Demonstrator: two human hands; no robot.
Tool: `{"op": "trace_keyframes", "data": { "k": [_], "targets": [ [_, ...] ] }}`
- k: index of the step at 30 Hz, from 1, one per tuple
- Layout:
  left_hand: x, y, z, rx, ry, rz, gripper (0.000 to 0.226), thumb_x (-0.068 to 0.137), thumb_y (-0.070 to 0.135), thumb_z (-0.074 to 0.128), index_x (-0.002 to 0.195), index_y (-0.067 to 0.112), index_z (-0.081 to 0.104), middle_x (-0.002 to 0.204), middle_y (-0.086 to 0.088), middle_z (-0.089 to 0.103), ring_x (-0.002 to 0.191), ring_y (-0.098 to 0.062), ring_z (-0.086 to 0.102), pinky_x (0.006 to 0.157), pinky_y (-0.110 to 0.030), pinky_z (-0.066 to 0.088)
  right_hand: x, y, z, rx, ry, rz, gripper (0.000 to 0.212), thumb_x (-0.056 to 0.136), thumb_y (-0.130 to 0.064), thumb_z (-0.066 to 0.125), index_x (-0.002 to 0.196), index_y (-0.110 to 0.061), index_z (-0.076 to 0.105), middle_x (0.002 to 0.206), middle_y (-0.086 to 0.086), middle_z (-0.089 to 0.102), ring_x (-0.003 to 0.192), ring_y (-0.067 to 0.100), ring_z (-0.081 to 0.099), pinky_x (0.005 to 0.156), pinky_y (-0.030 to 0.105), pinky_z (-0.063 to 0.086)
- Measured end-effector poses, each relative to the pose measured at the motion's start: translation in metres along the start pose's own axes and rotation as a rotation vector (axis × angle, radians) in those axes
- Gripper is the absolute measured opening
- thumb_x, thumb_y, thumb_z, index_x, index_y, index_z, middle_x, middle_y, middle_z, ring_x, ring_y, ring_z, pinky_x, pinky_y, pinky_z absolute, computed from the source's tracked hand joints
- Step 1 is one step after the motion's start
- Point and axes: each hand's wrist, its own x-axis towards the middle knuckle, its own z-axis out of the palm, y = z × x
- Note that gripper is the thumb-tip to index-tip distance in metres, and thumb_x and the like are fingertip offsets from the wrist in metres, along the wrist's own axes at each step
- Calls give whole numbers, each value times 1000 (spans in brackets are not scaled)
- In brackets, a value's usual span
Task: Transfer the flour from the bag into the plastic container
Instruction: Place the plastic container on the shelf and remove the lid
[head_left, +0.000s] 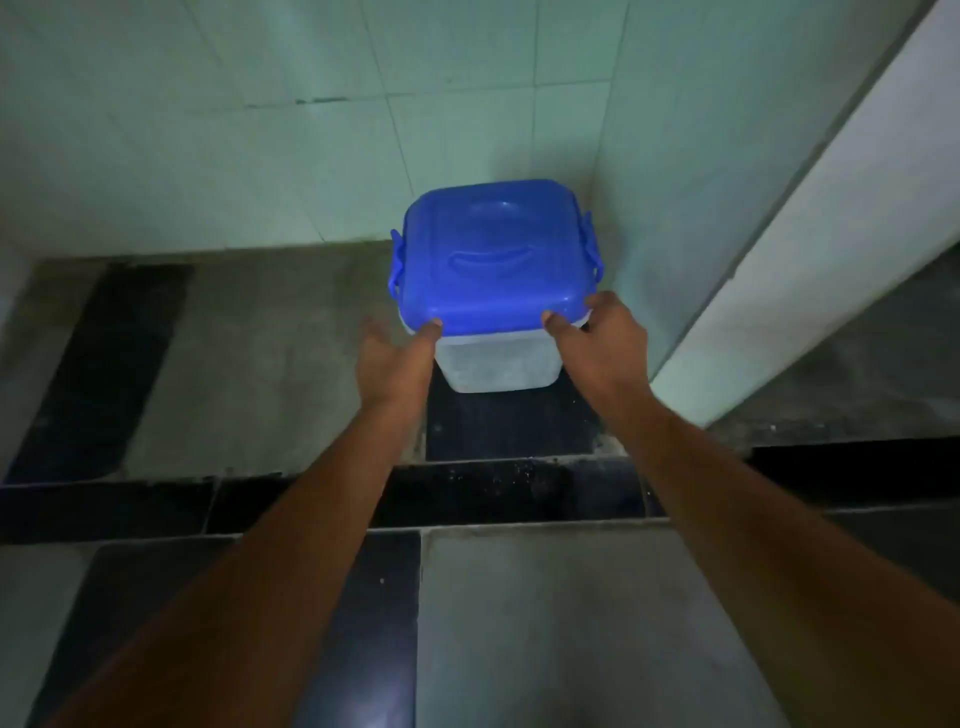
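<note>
I see the plastic container (498, 364) standing on the floor (260, 364), tucked into the corner where the tiled wall (260, 130) meets a white panel (831, 234), its blue lid (493, 254) on. My left hand (395, 358) is spread wide, fingers straight, thumb tip touching the lid's front-left edge. My right hand (602, 338) curls over the front-right corner, thumb on the rim. There is little room behind and to the right; open floor lies to the left and in front
</note>
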Motion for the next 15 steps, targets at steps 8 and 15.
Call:
{"op": "trace_keyframes", "data": {
  "k": [8,15],
  "targets": [
    [75,29,22,-89,-225,-38,61,90,28,74,143,14,47,129,1,61,110,-20,63,98,-37,53,86,-3,16,132,-45,171,63,92,-48,63,134,-5,45,134,15,55,120,34,57,92,34,47],
    [74,5,10,-112,-347,-219,39,86,19,75,123,19,62,113,0,71,81,-12,68,57,-24,54,71,9,22,61,-20,129,61,86,-36,74,132,-8,46,133,12,55,118,31,56,84,30,43]
  ]
}}
